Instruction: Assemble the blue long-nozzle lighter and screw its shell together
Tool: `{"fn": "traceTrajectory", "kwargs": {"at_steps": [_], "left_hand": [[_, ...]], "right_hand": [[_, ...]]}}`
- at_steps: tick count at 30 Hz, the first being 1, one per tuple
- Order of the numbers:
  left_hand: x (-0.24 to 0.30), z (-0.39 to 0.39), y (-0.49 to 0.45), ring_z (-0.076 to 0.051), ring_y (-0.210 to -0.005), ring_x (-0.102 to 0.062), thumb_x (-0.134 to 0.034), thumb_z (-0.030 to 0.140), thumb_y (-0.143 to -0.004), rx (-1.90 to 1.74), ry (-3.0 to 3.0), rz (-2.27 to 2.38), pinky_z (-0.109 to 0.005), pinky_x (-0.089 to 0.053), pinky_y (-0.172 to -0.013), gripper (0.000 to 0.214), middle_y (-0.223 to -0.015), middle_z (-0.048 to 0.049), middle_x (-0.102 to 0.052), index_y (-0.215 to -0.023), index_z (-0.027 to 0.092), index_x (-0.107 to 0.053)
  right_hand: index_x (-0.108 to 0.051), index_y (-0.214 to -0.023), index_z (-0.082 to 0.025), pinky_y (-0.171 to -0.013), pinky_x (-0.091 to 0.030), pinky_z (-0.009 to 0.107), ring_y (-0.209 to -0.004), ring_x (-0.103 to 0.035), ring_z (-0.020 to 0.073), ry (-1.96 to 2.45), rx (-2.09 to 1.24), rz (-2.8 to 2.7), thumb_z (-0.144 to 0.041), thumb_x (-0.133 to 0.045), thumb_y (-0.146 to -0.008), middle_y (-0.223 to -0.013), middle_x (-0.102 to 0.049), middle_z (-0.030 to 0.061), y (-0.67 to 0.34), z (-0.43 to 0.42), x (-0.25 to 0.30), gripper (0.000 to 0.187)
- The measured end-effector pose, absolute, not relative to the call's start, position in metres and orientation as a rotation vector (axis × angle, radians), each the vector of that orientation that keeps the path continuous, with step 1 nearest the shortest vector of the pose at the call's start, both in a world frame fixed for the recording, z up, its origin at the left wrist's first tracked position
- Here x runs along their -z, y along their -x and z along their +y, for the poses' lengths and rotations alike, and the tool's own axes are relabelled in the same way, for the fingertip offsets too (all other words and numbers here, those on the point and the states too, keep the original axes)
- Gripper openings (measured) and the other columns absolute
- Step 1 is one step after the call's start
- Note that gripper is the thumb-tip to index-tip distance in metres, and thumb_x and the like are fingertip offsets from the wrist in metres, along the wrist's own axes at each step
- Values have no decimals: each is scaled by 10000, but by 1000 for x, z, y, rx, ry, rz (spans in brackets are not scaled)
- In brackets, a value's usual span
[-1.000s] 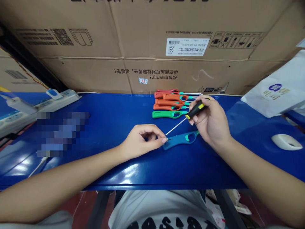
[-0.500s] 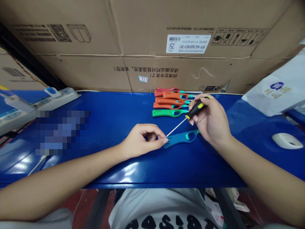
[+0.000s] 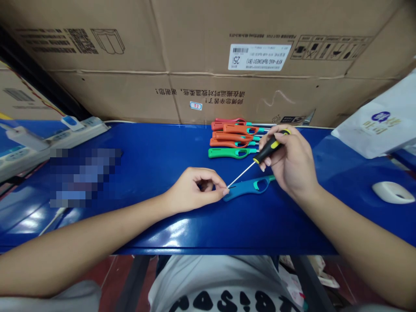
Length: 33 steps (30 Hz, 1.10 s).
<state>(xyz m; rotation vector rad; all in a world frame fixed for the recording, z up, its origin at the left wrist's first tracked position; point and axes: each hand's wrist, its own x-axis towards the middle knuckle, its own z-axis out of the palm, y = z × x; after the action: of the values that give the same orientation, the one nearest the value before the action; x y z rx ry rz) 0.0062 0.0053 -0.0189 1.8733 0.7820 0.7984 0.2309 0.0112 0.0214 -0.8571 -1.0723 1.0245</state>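
My right hand [image 3: 290, 162] is closed around the black and yellow handle of a screwdriver [image 3: 270, 149], its shaft slanting down to the left. The metal tip meets the pinched thumb and forefinger of my left hand [image 3: 195, 189]. Whatever sits between those fingertips is too small to make out. Right beside them, a blue long-necked gas lighter [image 3: 245, 188] lies on the blue table [image 3: 156, 151]; its nozzle end passes behind my right hand. Beyond it lie a green gas lighter [image 3: 222, 153] and several red and orange gas lighters [image 3: 232, 136], their metal necks pointing right.
A large cardboard box [image 3: 195, 52] stands along the table's back edge. On the left are a white power strip [image 3: 84, 130] and a pixelated object [image 3: 87, 173] with a cable. A white bag [image 3: 370, 125] and a white computer mouse [image 3: 393, 192] are on the right.
Both hands, the screwdriver and the lighters keep the same arrangement. Only the camera view has shifted slightly.
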Motion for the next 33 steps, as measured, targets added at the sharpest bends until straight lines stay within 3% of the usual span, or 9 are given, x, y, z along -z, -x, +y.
{"fn": "traceTrajectory", "kwargs": {"at_steps": [6,10,18,25,33], "left_hand": [[18,6,-6,-69,-518,-443,-739,352,-849,-749,-1862,759,-204,-346,-480,248,-697,-46,-665,-783,113,-754],[20,6,-7,-62,-516,-424,-737,359,-858,-733,-1879,736,-199,-332,-476,253,-709,-44,-670,-802,113,-762],[24,8,-6,-50,-509,-435,-732,253,-845,-747,-1953,661,-195,-353,-494,134,-753,-37,-705,-849,126,-777],[25,9,-6,-45,-503,-439,-716,212,-834,-727,-2004,633,-189,-374,-491,119,-832,-53,-741,-885,121,-773],[24,11,-6,-76,-591,-550,-730,277,-873,-706,-2046,645,-199,-412,-564,151,-834,-55,-762,-892,141,-795]], "right_hand": [[-584,-861,-271,-358,-452,258,-404,-499,107,812,-1006,-1187,-293,-636,-817,-690,-639,-29,-235,8,-24,71],[-600,-965,-274,-320,-399,228,-462,-559,131,719,-1041,-1331,-329,-670,-850,-768,-670,-6,-240,4,-29,146],[-566,-1166,-321,-354,-409,247,-466,-561,130,724,-1040,-1582,-312,-661,-922,-868,-712,5,-245,-10,-38,262],[-616,-1128,-329,-375,-430,267,-455,-554,121,808,-1072,-1455,-341,-809,-814,-867,-723,10,-236,-20,-39,369],[-590,-1184,-320,-486,-545,258,-670,-683,153,709,-721,-1742,-218,-725,-883,-926,-691,27,-236,-14,-29,345]]}}
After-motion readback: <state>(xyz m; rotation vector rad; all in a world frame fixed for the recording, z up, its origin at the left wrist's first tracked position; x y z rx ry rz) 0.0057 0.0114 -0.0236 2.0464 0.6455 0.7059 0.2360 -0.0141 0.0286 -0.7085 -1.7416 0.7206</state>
